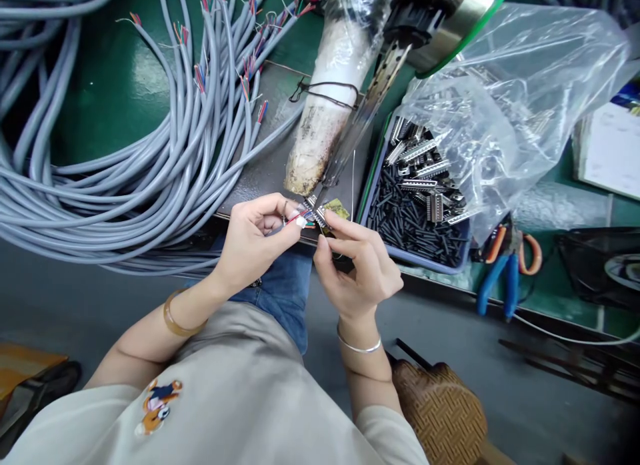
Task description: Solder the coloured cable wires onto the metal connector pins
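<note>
My left hand is closed, with thumb and index finger pinching thin coloured wires at the end of a grey cable. At the fingertips of my right hand is a small metal multi-pin connector, which its bent fingers appear to hold by the end. Wires and connector meet right under the tip of a soldering iron, which slants down from above. Beside it hangs a white tube with a scorched, yellowed mouth. A yellowish pad lies just behind my right fingertips.
Many grey cables with stripped ends cover the bench's left. To the right, a blue tray holds black sleeves and metal connectors, partly under a clear plastic bag. Pliers lie at the bench edge; below is a woven-top stool.
</note>
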Available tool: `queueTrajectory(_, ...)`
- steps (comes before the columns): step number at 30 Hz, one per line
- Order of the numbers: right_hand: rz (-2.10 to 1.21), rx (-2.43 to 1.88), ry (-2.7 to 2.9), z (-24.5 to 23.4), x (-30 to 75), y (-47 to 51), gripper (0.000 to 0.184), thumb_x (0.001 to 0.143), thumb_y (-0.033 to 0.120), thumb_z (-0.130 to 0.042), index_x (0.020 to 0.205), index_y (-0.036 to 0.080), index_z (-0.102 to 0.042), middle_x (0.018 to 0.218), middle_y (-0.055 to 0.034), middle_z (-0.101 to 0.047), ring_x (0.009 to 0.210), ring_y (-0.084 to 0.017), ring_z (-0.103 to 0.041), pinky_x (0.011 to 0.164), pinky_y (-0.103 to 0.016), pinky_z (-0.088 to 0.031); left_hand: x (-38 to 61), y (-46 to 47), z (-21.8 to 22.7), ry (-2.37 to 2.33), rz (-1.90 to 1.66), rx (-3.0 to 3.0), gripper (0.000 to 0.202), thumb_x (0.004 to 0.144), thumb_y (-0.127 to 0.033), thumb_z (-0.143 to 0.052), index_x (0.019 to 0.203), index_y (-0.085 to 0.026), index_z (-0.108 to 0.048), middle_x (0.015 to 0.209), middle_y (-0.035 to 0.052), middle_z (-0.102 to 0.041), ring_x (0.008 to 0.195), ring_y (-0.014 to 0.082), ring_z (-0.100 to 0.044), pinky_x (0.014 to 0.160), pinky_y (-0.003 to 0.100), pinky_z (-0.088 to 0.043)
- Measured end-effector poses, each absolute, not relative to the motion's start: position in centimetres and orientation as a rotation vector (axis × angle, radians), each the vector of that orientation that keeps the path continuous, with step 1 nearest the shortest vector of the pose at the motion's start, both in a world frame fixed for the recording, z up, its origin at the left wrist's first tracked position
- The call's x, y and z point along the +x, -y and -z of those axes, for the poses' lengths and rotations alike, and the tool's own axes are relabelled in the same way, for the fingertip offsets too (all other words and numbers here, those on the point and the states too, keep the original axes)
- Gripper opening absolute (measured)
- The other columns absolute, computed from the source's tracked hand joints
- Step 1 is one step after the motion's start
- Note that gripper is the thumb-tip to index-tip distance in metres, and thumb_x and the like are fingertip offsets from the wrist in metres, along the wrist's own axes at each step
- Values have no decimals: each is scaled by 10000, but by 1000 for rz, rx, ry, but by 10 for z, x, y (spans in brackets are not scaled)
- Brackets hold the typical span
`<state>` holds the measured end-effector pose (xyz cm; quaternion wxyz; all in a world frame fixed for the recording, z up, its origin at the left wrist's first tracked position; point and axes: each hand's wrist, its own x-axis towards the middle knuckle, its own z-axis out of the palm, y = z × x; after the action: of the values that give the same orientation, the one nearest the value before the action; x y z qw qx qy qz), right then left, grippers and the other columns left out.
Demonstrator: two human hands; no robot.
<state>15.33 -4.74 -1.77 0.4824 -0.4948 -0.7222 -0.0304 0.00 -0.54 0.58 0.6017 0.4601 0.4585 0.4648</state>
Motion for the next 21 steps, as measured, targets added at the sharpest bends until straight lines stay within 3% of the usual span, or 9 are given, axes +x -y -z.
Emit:
queueTrajectory(3,147,-1211,1781,18,154,49,182,845,83,-745,911,214,-636,1064,-60,-813,919,-156,-789,810,-244,-652,0,7,-4,-1049,-1061,1065,167,720,-180,-742,670,-138,-588,762,9,-656,452,4,-424,393,151,-329)
queueTrajectory(10,58,-1241,1673,18,152,53,207,829,51,-751,904,219,-655,1005,-24,-817,890,-156,-794,810,-253,-641,-9,10,0,-984,-915,960,203,703,-194,-824,732,-140,-630,528,-51,-569,417,41,-494,417,149,-401)
queueTrajectory(15,-244,-1323,1571,13,151,59,147,865,97,-724,866,232,-664,953,10,-806,862,-149,-783,733,-272,-654,-20,6,6,-733,-724,655,276,686,-288,-877,736,-118,-665,729,32,-732,402,42,-528,379,169,-404)
queueTrajectory(21,-174,-1275,1645,7,147,66,173,855,75,-731,889,231,-664,962,-1,-811,859,-151,-786,754,-277,-656,-23,6,10,-621,-578,457,344,614,-314,-937,695,-116,-667,694,10,-694,361,22,-477,347,156,-351)
